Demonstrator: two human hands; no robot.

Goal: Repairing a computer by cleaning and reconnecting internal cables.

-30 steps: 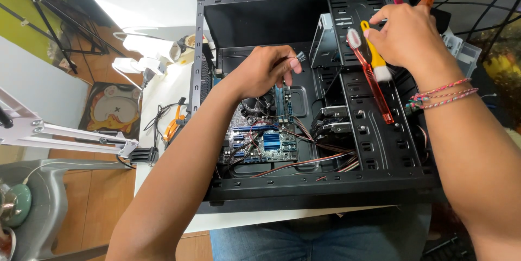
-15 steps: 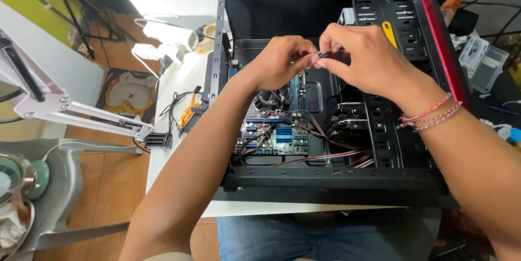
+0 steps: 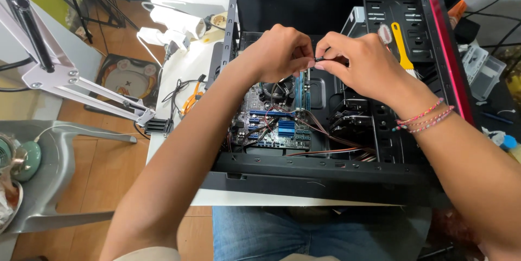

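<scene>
An open black computer case (image 3: 325, 177) lies on its side on a white table, with a motherboard (image 3: 277, 122) and bundled wires inside. My left hand (image 3: 279, 54) and my right hand (image 3: 363, 65) meet above the motherboard, fingertips pinched together on a small dark part (image 3: 317, 59), perhaps a screw or connector. My right wrist wears thin beaded bracelets (image 3: 426, 120). A yellow-handled tool (image 3: 401, 49) and a red-and-white handled tool (image 3: 384, 34) rest on the drive bay just behind my right hand.
The case has a red front panel (image 3: 448, 49) on its right. A white lamp arm (image 3: 81, 90) stands left of the table. Orange-handled cutters (image 3: 190, 101) and cables lie on the table's left side. A grey chair (image 3: 49, 168) stands at lower left.
My right hand left the tools on the drive bay and came to the left hand above the motherboard. Both hands now pinch the small part. The view has shifted slightly.
</scene>
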